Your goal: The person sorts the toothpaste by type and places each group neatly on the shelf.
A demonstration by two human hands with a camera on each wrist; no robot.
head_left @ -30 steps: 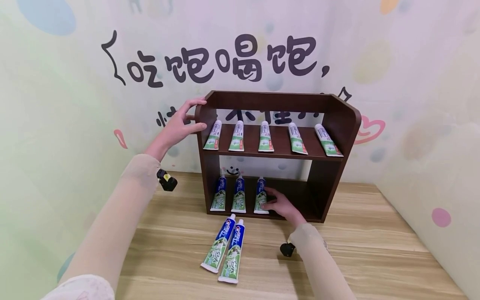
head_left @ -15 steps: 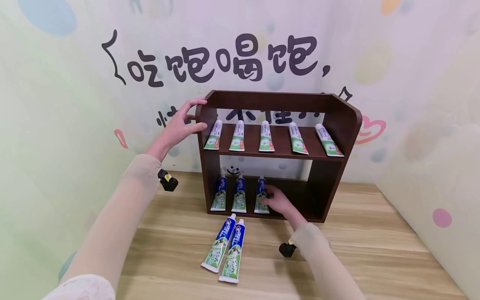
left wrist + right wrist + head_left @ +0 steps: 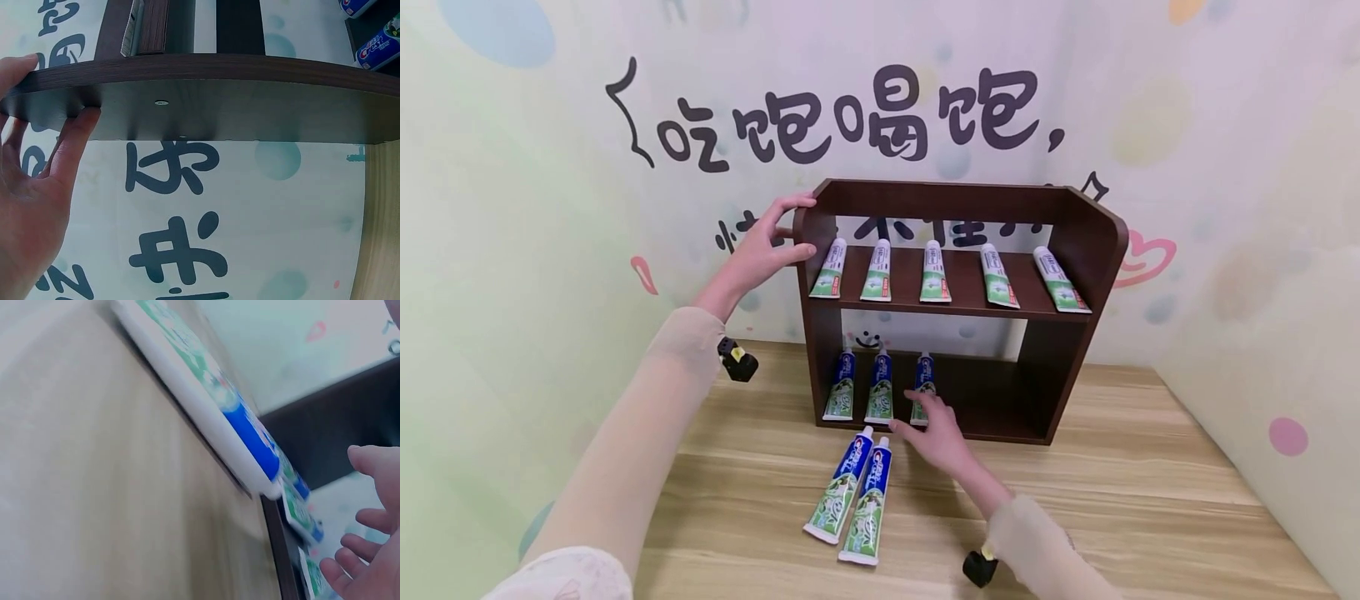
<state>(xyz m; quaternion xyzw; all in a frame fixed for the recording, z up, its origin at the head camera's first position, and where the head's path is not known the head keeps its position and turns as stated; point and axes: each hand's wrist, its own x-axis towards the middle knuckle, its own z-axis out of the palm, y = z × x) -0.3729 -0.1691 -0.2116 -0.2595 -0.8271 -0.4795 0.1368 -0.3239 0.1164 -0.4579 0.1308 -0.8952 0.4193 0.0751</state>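
My left hand (image 3: pixel 758 252) grips the upper left side panel of a dark brown two-tier shelf (image 3: pixel 940 200); in the left wrist view, fingers and thumb lie on either side of that board. On the lower tier lean three blue-green toothpaste tubes. My right hand (image 3: pixel 938 435) holds nothing and hovers, fingers spread, in front of the third tube (image 3: pixel 923 367), partly hiding it. Two more such tubes, one left (image 3: pixel 837 492) and one right (image 3: pixel 868 504), lie side by side on the table before the shelf. The right wrist view shows a tube (image 3: pixel 206 387) close up, blurred.
Several white-green toothpaste tubes (image 3: pixel 935 273) stand in a row on the upper tier. A wood-grain table (image 3: pixel 1120 500) lies beneath everything. Behind the shelf is a pale printed wall (image 3: pixel 850 50), and further walls flank the table on both sides.
My right hand has let go of the third lower-tier tube and drawn back toward the front and left. The left hand keeps its grip on the shelf.
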